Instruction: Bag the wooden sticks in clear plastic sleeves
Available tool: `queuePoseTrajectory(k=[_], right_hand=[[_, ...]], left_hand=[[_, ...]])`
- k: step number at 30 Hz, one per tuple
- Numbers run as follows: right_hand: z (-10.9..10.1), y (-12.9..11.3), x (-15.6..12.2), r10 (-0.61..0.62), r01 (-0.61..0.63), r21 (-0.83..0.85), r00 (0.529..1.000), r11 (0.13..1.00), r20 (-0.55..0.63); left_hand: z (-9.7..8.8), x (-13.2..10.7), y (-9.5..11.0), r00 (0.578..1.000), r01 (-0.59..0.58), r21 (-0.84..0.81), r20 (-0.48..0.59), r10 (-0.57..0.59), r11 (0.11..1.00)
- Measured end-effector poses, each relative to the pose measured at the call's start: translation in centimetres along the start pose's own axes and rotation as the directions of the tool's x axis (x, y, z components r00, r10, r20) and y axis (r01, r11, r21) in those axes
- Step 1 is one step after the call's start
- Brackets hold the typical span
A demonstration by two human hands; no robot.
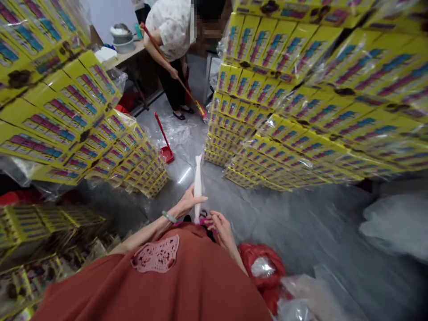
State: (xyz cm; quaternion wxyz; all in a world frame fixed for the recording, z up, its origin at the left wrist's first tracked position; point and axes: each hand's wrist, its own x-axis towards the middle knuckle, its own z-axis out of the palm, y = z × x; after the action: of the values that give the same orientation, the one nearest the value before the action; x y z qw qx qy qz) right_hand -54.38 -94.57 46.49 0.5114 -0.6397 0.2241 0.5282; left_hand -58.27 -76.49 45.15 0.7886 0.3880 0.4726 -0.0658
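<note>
My left hand [190,200], with a pale bangle on its wrist, is closed around a long white folded bundle [198,176]. The bundle looks like thin plastic or cloth; its exact kind I cannot make out. It stands lengthwise in front of my body, its far end slightly flared. Close to the near end of the bundle is my right hand [220,226], its fingers loosely bent and apart, with nothing visible in them. Whether its fingertips touch the bundle I cannot tell.
Tall stacks of wrapped yellow boxes rise on the left [63,107] and right [267,98]. A person [170,33] sweeps with a broom [187,89] near loose clear plastic. A red dustpan [166,154] stands on the grey floor. A red bag [264,267] lies by my right side.
</note>
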Motion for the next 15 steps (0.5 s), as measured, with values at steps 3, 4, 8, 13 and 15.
queuePoseTrajectory(k=[3, 4, 8, 13, 15], right_hand=[[-0.6, -1.4, 3.1, 0.040, -0.041, -0.035, 0.999, 0.999, -0.035], [-0.8, -2.0, 4.3, 0.046, -0.048, -0.045, 0.998, 0.998, -0.041], [-1.2, -5.5, 9.2, 0.043, -0.046, -0.081, 0.998, 0.996, -0.044], [-2.0, -9.8, 14.1, 0.019, -0.024, -0.122, 0.999, 0.992, -0.042], [-2.3, -10.5, 15.3, 0.023, -0.032, -0.139, 0.998, 0.990, -0.062]], left_hand=[[-0.6, 2.5, 1.2, 0.999, -0.017, -0.036, -0.052, 0.015, 0.999], [-0.8, 3.4, 1.7, 0.997, -0.034, -0.045, -0.075, 0.030, 0.998], [-1.4, 6.8, 4.2, 0.976, -0.101, -0.072, -0.201, 0.084, 0.992], [-1.8, 10.5, 6.4, 0.948, -0.155, -0.129, -0.300, 0.110, 0.979], [-2.0, 11.9, 6.8, 0.944, -0.138, -0.171, -0.320, 0.078, 0.975]])
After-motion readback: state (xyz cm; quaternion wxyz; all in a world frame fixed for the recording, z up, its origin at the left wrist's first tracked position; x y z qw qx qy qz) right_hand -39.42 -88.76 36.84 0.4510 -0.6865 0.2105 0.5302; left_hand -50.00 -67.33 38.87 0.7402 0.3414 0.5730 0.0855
